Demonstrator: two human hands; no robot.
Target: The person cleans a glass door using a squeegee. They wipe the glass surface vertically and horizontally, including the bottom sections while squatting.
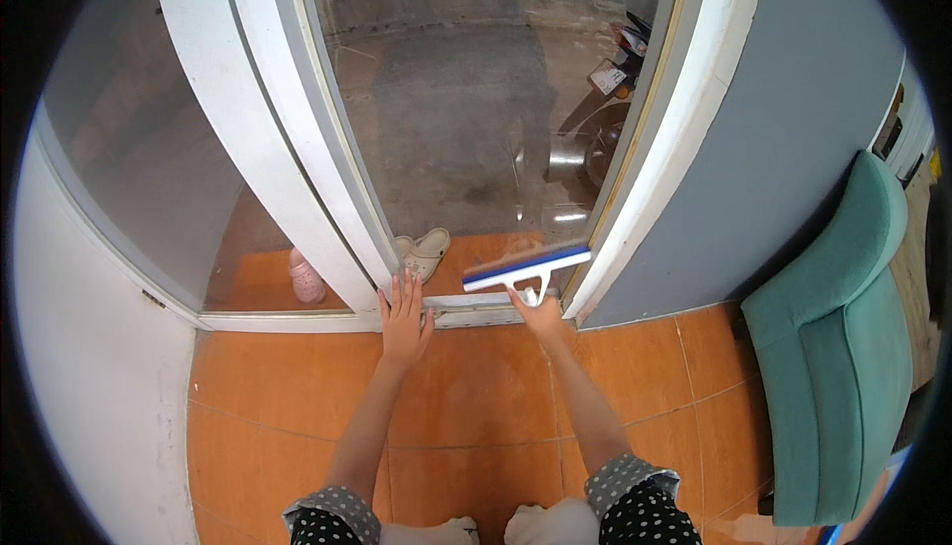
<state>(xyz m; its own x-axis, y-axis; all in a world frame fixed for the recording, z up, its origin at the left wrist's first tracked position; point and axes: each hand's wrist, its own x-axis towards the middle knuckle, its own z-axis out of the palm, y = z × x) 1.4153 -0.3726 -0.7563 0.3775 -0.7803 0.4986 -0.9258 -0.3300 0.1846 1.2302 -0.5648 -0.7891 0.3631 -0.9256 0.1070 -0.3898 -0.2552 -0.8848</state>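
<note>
My right hand (540, 316) grips the white handle of a window squeegee (524, 271) with a blue blade edge. The squeegee lies against the lower right part of a glass door pane (461, 136), slightly tilted, its right end close to the frame. With fingers spread, my left hand (406, 320) rests against the bottom left corner of the white door frame (297, 121) and holds nothing. Behind the glass, just above my left hand, stand beige clogs (428, 253).
A pink clog (306, 277) shows through the left glass panel. A motorcycle (613, 91) is partly visible beyond the pane. To my right, a green upholstered chair (825, 366) stands beside the grey wall (781, 158). Orange tiles (476, 389) cover the floor.
</note>
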